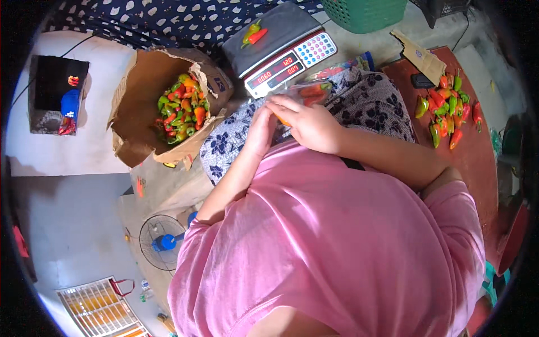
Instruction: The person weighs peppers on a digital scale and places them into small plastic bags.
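Observation:
Over my lap, my left hand [261, 130] and my right hand [310, 124] meet, with the right fingers lying across the left ones. Both seem closed on the upper part of a clear plastic bag [296, 90]; its exact grip is hidden by the fingers. Red and green peppers [314, 93] show through the plastic beyond my hands. A bit of an orange pepper [284, 121] peeks out below my right fingers. Just ahead stands a digital scale [283, 48], its display lit. One green pepper [251, 33] and one red pepper [258, 36] rest on its pan.
Left of my lap, an open cardboard box [132, 106] holds many mixed peppers [182, 109]. To the right, more peppers [446, 106] lie on a reddish-brown board [477, 151] beside a cardboard piece [421, 56] and a black phone-like object [422, 81]. A green basket [365, 14] stands behind.

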The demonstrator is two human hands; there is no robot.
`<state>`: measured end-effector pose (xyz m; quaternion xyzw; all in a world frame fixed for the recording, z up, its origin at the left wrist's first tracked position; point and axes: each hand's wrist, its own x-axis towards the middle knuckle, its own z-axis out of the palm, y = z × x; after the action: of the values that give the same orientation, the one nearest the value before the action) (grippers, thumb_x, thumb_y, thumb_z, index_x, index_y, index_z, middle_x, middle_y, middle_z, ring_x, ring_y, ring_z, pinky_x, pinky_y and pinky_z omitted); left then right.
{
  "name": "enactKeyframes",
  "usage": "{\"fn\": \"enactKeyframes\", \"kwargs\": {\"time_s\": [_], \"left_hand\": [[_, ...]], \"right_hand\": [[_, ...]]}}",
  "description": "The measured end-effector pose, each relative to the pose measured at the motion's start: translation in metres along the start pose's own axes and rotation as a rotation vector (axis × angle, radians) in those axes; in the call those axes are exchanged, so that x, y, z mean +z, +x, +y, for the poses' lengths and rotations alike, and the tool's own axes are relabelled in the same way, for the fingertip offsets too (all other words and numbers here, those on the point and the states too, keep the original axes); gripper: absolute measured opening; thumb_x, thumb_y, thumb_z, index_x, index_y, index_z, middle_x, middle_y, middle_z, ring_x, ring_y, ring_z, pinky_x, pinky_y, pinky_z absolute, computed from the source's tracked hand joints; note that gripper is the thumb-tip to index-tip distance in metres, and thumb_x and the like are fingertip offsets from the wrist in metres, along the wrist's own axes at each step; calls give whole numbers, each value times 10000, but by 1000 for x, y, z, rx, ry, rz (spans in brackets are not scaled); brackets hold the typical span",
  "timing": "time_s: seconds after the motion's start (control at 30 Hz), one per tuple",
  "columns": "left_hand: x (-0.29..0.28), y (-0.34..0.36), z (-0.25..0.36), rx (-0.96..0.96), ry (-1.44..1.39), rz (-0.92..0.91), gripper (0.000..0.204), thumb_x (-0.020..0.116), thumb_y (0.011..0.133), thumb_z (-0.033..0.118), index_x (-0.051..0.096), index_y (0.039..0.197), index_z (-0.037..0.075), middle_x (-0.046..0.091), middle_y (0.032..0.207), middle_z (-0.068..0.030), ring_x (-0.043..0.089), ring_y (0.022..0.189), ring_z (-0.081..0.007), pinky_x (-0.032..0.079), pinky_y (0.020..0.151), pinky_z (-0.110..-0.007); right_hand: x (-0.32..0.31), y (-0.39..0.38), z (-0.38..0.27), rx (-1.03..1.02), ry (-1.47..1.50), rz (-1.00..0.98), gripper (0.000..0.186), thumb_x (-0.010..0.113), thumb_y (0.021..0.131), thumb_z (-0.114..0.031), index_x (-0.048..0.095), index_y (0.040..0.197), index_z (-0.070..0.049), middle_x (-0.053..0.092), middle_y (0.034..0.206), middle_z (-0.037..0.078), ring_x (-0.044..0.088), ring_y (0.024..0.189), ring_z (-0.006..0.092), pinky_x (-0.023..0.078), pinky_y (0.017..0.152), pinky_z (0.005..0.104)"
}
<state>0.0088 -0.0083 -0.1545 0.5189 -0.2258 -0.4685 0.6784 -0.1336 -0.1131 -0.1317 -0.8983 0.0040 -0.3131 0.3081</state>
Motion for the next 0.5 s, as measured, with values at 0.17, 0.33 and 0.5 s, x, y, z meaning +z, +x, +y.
{"fn": "enactKeyframes", "kwargs": {"time_s": [0.17, 0.33, 0.5], "left_hand": [[0, 10, 1, 336, 733, 7, 346, 586, 845, 41, 536, 1187, 25, 605, 1053, -69, 587, 916, -149, 462, 813, -263], [32, 2, 17, -22, 219, 64, 352, 591, 820, 3, 550, 1170, 18, 613, 1036, -58, 584, 900, -136, 475, 795, -266], [1, 18, 11, 420, 812, -95, 336, 589, 862, 145, 540, 1179, 43, 642, 1068, -92, 657, 852, -244, 533, 678, -351]], "right_hand": [[-1, -4, 0, 14, -51, -95, 675, 521, 730, 27, 404, 1377, -124, 458, 1364, 73, 648, 778, 290, 549, 610, 372], [5, -7, 6, -62, -58, -35, 666, 521, 735, 28, 411, 1372, -134, 457, 1365, 70, 648, 794, 295, 554, 639, 376], [-5, 16, 10, -21, 70, 24, 570, 529, 741, 41, 487, 1295, -85, 515, 1294, 137, 616, 980, 302, 529, 763, 369]]}}
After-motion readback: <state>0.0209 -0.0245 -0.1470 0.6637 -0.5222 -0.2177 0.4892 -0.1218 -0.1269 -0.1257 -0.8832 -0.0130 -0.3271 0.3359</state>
